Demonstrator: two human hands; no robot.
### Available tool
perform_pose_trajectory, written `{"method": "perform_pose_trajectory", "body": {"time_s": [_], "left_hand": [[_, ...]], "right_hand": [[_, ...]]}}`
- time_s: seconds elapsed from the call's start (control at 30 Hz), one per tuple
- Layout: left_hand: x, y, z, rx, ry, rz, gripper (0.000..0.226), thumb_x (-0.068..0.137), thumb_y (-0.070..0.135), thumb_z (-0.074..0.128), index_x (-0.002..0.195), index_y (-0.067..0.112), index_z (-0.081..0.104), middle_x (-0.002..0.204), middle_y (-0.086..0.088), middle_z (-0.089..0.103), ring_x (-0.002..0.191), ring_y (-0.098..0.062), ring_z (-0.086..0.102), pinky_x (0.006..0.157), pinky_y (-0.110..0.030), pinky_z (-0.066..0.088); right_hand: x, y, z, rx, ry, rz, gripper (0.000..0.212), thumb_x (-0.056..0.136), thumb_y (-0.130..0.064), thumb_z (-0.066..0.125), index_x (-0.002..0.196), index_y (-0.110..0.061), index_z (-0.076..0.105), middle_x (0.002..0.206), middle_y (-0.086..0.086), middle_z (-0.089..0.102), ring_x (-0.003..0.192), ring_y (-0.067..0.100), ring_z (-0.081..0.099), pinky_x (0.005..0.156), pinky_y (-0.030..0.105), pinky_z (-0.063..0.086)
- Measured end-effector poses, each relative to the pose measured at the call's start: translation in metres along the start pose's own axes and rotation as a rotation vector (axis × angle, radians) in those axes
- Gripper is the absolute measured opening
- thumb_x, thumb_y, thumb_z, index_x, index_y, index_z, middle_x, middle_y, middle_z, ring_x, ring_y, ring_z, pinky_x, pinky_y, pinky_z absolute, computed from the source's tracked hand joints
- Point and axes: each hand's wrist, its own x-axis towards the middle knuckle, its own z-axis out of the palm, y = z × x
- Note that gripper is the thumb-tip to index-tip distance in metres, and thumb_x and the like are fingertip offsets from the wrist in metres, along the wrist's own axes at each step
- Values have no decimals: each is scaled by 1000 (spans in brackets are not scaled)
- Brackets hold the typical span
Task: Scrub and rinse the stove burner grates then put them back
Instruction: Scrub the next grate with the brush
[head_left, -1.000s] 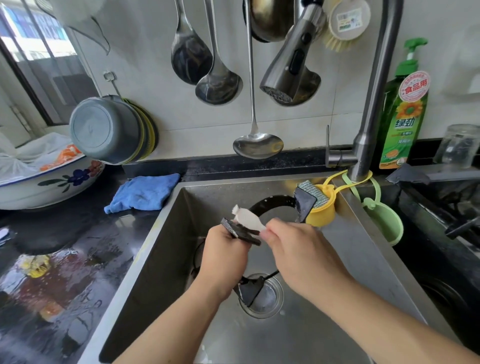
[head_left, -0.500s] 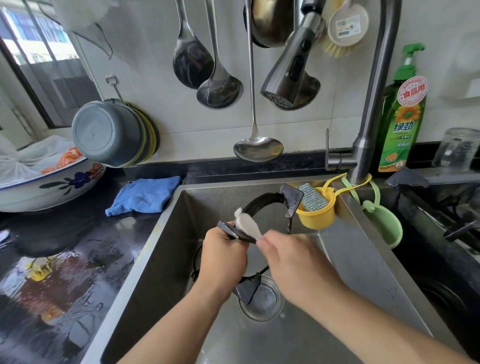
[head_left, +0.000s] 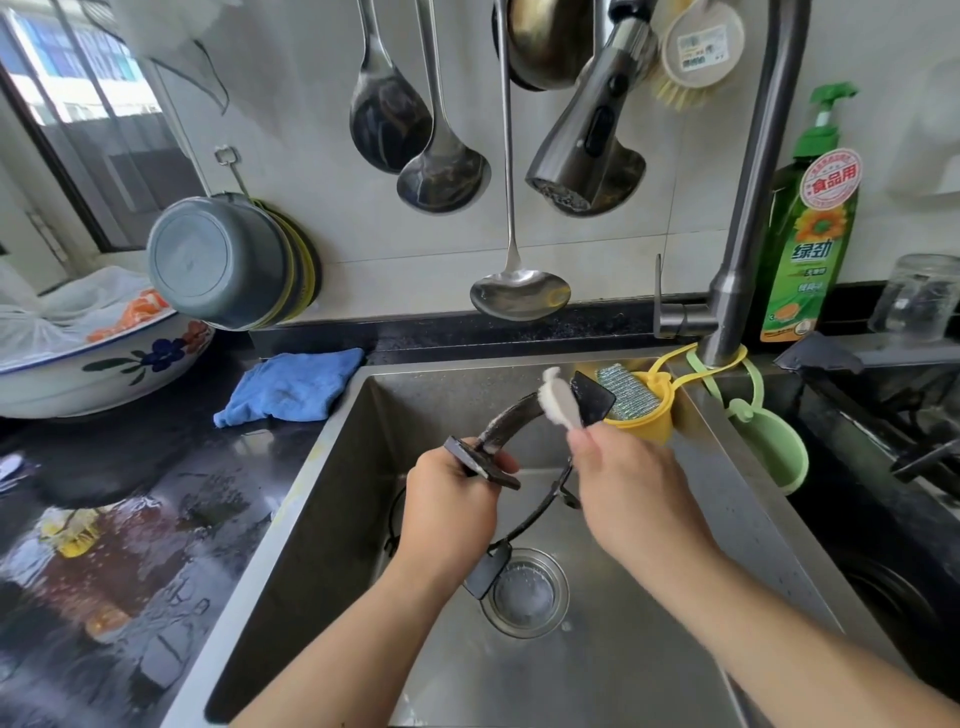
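Observation:
A black ring-shaped burner grate (head_left: 506, 418) with flat prongs hangs over the steel sink (head_left: 737, 525). My left hand (head_left: 449, 506) grips it by a prong at its left side. My right hand (head_left: 631, 486) pinches a white scrubbing pad (head_left: 560, 397) and presses it on the ring's top, beside the far prong. The grate's lower prong hangs above the drain (head_left: 527, 590). No water runs from the faucet head (head_left: 587, 119).
A yellow holder (head_left: 644, 418) with a metal scourer and a green holder (head_left: 769, 441) hang at the sink's back right. Green dish soap (head_left: 810, 228) stands behind. The stove (head_left: 914, 426) is at right. A blue cloth (head_left: 296, 387) and flowered bowl (head_left: 104, 364) lie on the wet left counter.
My right hand has slid the white pad along the ring, from near my left hand up and to the right toward the far prong. The grate has turned a little.

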Motion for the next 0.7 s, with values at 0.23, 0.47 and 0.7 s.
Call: {"method": "perform_pose_trajectory", "body": {"time_s": [0.23,0.47,0.7], "left_hand": [[0,-2,1,-3,-13,4,30,82,0,58,57,16,61,49,12,53,50,-9,38,53,-26,33],[0,2,2,81,-11,25,30,87,1,63,71,24,74,63,12,70,54,0,55,53,-18,42],[-1,-2,3,81,-16,5,30,80,0,61,55,14,55,45,11,48,49,-8,33,50,-28,31]], "right_hand": [[-19,-12,6,110,-91,-202,43,103,-41,44,65,-21,42,56,-1,45,58,27,48,54,43,39],[-3,-3,-6,-88,22,-133,40,105,-45,34,74,-22,42,63,-5,49,55,14,47,46,32,32],[-20,-14,4,-13,-38,-286,41,103,-44,43,67,-26,35,59,-5,46,55,24,50,48,41,38]]}}
